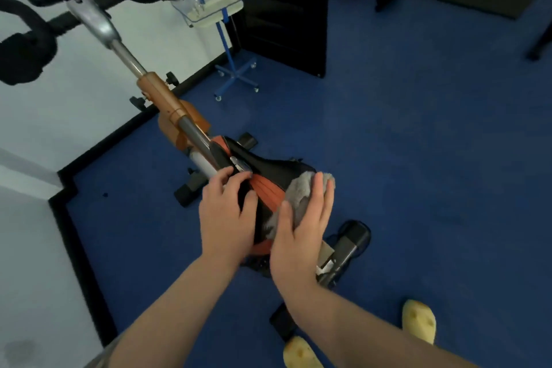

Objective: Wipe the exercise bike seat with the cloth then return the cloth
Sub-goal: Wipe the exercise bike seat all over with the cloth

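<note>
The exercise bike seat [268, 169] is black with an orange stripe and sits in the middle of the head view. A grey fluffy cloth [301, 191] lies on the seat's right side. My right hand [301, 233] presses flat on the cloth with fingers stretched out. My left hand [228, 212] rests on the seat's left side and nose, with the fingers curled over the edge. The rear of the seat is hidden under both hands.
The bike's frame [167, 104] and black handlebars [27, 57] run up to the left, close to a white wall. A blue wheeled stand with a wire basket [218, 7] stands behind. A black cabinet [283, 9] is beyond it. Blue carpet [418, 143] lies to the right.
</note>
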